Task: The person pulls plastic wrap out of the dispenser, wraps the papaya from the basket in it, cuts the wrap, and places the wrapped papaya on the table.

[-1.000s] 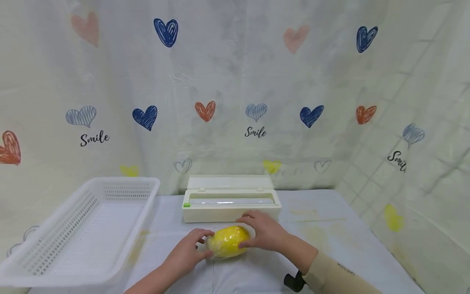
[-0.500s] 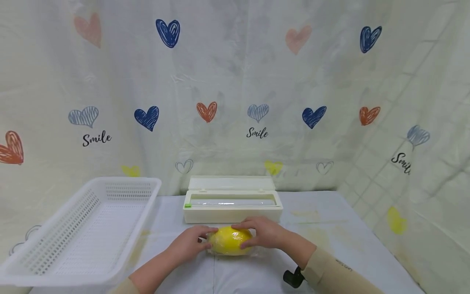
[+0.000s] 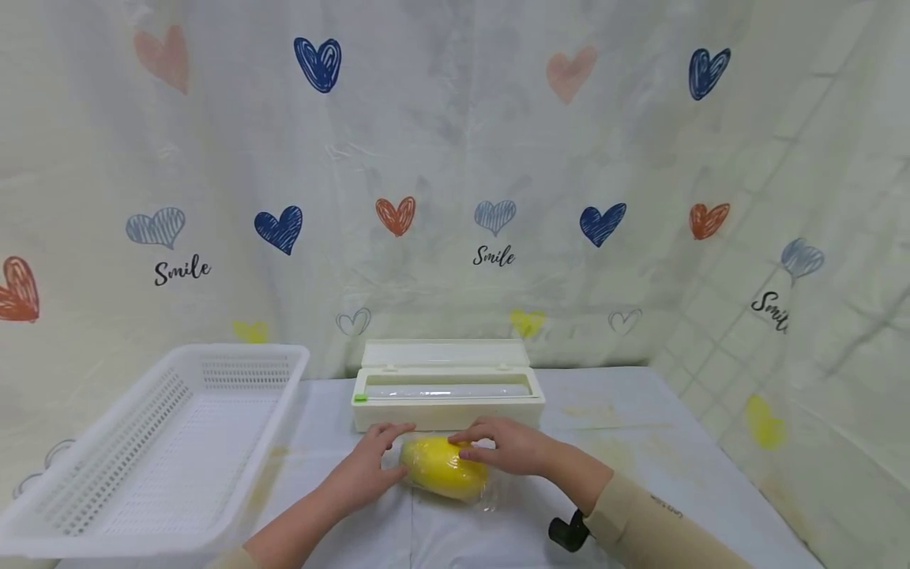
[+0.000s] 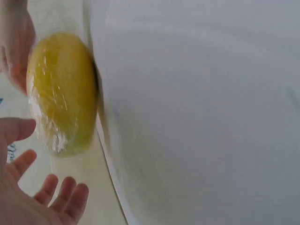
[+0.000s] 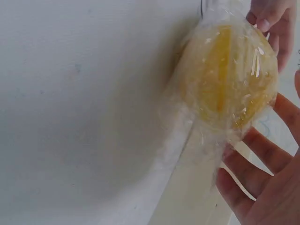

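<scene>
A yellow oval fruit [image 3: 442, 468], greenish at its left end, is wrapped in clear cling film, with loose film sticking out at its right end. My left hand [image 3: 366, 466] is at the fruit's left end, thumb tip right at its edge; in the left wrist view its fingers [image 4: 65, 194] are spread, off the fruit. My right hand [image 3: 508, 447] touches the fruit's upper right side with fingers extended. In the right wrist view those fingers [image 5: 246, 171] reach to the film at the fruit's end. Behind the fruit stands a white cling film dispenser [image 3: 448, 412], lid raised, film roll inside.
A large white perforated plastic basket [image 3: 280, 442] stands on the left of the white-covered table [image 3: 618, 506]. A curtain [image 3: 441, 142] printed with hearts hangs behind. A small black object [image 3: 567, 535] shows beside the right sleeve.
The fruit has turned slightly, its right end now tilted toward the front with loose film showing there. The left fingers have loosened from its left end; the right hand has stayed on its upper right.
</scene>
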Motion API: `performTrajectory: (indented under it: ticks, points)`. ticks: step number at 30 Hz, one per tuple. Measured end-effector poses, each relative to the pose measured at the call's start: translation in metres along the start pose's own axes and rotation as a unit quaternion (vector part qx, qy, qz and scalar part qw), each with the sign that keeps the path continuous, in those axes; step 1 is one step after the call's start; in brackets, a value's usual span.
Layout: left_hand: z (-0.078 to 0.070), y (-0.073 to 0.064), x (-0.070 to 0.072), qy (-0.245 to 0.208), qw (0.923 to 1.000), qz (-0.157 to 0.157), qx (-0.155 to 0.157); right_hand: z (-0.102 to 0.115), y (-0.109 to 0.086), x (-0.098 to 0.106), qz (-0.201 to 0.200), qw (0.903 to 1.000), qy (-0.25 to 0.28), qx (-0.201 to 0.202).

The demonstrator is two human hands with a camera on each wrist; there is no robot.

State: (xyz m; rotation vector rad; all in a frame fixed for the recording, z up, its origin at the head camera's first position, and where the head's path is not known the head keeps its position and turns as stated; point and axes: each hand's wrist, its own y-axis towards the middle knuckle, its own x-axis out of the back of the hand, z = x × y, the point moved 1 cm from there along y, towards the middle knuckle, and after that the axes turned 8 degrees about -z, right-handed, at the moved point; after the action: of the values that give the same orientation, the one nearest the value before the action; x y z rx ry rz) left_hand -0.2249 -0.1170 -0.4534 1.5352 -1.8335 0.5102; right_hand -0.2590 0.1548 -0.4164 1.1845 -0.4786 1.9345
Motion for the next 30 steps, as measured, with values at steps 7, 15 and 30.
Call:
performTrajectory:
  ticks: [7,15,30]
  points:
    - [-0.022,-0.02,-0.008,0.033,0.9988,-0.024,0.025,-0.002,0.001,0.003,0.009,0.9992,0.039,-0.002]
    - [-0.025,-0.019,-0.016,0.036,0.9989,0.006,0.03,-0.004,-0.002,-0.003,0.0,0.9983,0.058,0.001]
    - [-0.021,0.0,-0.016,-0.07,0.9922,0.085,0.059,0.001,-0.014,-0.016,-0.02,0.9957,0.063,-0.065]
